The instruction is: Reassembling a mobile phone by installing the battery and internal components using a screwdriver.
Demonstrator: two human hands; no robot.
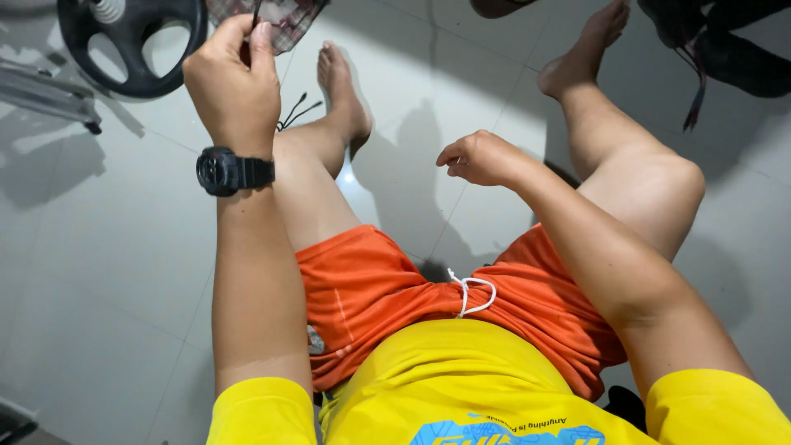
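My left hand (235, 78) is raised at the upper left, a black watch (229, 171) on its wrist. Its fingertips pinch a thin black strip (256, 15) that runs up toward a plaid cloth (284, 18) at the top edge. My right hand (482, 158) hovers over the floor between my bare legs, its fingers curled in with nothing visible in them. Two thin black strips (297, 112) lie on the tiles beside my left foot (342, 86).
A black steering wheel (132, 41) lies on the white tiled floor (99, 247) at the top left, next to a grey metal part (45, 95). Dark bags or shoes with a strap (717, 45) sit at the top right, beyond my right foot (589, 41).
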